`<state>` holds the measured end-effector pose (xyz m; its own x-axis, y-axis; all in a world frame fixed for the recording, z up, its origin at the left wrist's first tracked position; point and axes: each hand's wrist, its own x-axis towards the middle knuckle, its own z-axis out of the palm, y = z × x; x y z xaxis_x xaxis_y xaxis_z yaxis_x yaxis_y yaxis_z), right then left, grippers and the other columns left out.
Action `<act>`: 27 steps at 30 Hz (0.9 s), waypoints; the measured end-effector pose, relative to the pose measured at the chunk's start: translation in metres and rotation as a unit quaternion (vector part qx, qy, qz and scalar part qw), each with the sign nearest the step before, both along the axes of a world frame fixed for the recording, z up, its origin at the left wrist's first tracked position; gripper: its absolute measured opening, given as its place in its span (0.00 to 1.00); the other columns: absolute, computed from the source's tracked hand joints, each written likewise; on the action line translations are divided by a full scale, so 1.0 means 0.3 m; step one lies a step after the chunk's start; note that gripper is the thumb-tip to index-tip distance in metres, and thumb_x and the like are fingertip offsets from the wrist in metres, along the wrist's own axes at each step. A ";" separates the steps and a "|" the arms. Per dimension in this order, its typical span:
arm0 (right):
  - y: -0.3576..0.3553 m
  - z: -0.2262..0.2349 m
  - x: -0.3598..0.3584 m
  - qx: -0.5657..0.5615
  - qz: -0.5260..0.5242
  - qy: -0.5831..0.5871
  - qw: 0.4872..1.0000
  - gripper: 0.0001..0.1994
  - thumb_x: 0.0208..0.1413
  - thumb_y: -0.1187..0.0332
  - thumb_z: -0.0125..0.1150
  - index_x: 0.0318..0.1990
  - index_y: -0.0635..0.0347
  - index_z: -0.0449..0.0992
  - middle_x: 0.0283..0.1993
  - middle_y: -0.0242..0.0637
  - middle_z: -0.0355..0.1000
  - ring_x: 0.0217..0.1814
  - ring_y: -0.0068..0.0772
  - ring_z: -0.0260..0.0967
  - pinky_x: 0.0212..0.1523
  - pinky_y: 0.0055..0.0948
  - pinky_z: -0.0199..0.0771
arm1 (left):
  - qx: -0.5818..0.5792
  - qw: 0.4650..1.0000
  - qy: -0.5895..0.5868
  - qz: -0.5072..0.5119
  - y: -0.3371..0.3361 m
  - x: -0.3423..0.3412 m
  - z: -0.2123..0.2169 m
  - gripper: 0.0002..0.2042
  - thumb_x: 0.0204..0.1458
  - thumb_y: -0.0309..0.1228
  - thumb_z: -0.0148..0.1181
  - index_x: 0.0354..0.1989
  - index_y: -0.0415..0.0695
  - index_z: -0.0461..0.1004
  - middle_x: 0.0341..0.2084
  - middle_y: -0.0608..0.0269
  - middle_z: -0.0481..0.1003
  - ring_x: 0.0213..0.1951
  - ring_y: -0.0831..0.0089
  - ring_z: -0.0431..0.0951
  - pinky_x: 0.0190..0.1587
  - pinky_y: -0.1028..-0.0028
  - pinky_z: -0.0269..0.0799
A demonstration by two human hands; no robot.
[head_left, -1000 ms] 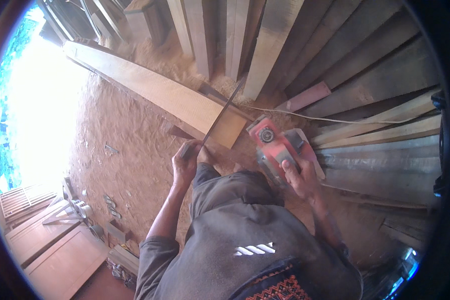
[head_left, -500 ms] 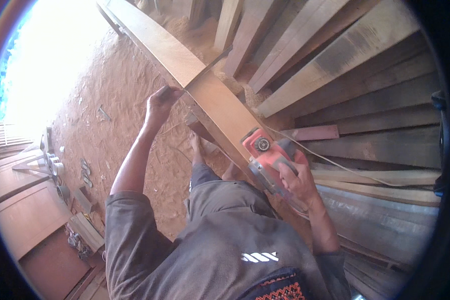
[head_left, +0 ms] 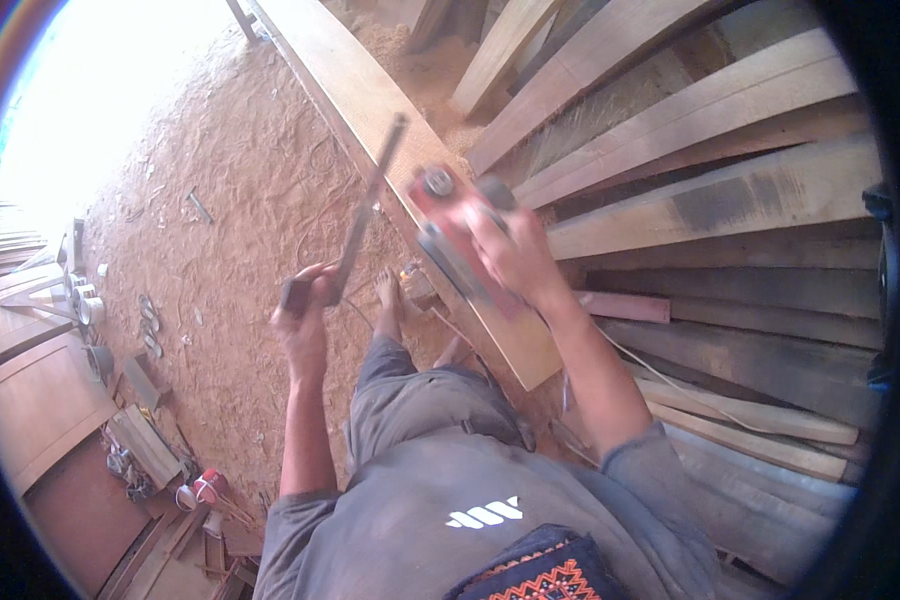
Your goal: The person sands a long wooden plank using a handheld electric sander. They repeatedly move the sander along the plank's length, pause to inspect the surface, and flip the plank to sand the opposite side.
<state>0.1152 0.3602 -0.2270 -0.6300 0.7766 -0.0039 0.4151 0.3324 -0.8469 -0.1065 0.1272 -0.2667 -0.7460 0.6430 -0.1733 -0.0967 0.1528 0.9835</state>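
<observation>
Left hand (head_left: 305,305) is closing its fingers around the dark handle of a long try square (head_left: 355,225), and the thin metal blade is pointing up and away from the hand, in the air above the sawdust floor (head_left: 240,190). To the right of this hand, a bare foot (head_left: 390,300) is standing on the sawdust. Further to the right, the right hand (head_left: 515,260) is gripping tightly the top of a red electric planer (head_left: 450,225), which is blurred by motion; it is sitting on, or just over, the long plank (head_left: 370,110), near the plank's close end.

I judge that the work on the plank is somewhere in the middle: much sawdust is already lying around, but I cannot tell from this view how much of the surface is finished.

A pale cord (head_left: 670,380) is running from under the right forearm to the right, over the stacked boards (head_left: 720,200) that are leaning just beyond that hand. This cord and the boards could be hindering the planer's way. Far left of the left hand, small tins (head_left: 85,305) and wooden panels (head_left: 40,400) are lying, well apart from the work.
</observation>
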 end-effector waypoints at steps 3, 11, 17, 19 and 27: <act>0.211 -0.080 -0.263 0.309 0.096 -0.025 0.946 0.12 0.67 0.66 0.57 0.55 0.55 0.78 0.29 0.46 0.79 0.27 0.53 0.78 0.28 0.49 0.77 | 0.036 0.997 -0.017 0.064 -0.053 -0.082 0.000 0.12 0.68 0.30 0.64 0.55 0.39 0.82 0.47 0.61 0.85 0.51 0.75 0.82 0.61 0.68 0.73; -0.126 0.071 0.191 -0.073 0.030 -0.044 0.996 0.17 0.68 0.60 0.56 0.56 0.58 0.81 0.48 0.52 0.80 0.55 0.52 0.78 0.57 0.47 0.72 | -0.021 0.996 -0.005 0.084 -0.175 -0.242 -0.010 0.13 0.68 0.31 0.64 0.57 0.40 0.81 0.48 0.61 0.85 0.52 0.73 0.82 0.63 0.67 0.71; -0.310 0.219 0.430 -0.354 -0.087 -0.268 0.892 0.21 0.68 0.54 0.54 0.49 0.63 0.86 0.51 0.51 0.82 0.59 0.45 0.79 0.64 0.42 0.73 | -0.046 0.991 -0.066 0.106 -0.245 -0.242 -0.055 0.13 0.68 0.31 0.65 0.57 0.40 0.81 0.47 0.60 0.85 0.53 0.73 0.82 0.61 0.67 0.74; -0.221 0.167 0.293 -0.330 -0.087 -0.243 0.908 0.21 0.69 0.54 0.53 0.48 0.61 0.87 0.50 0.48 0.83 0.57 0.42 0.80 0.61 0.42 0.75 | -0.036 0.992 -0.066 0.103 -0.224 -0.253 -0.049 0.13 0.68 0.31 0.64 0.57 0.40 0.81 0.47 0.60 0.85 0.53 0.73 0.82 0.61 0.66 0.74; 0.355 0.071 -0.530 -0.236 -0.030 -0.056 0.970 0.24 0.67 0.44 0.58 0.37 0.58 0.82 0.23 0.32 0.76 0.26 0.28 0.76 0.29 0.33 0.77 | -0.037 0.998 -0.011 0.052 -0.128 -0.269 -0.001 0.12 0.69 0.32 0.63 0.56 0.41 0.82 0.48 0.63 0.85 0.53 0.74 0.81 0.63 0.65 0.71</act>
<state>-0.0438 0.4665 -0.2057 -0.5594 0.7064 -0.4337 0.5200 -0.1084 -0.8473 -0.1870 0.0889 -0.2669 -0.8039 0.5468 -0.2341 -0.1374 0.2122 0.9675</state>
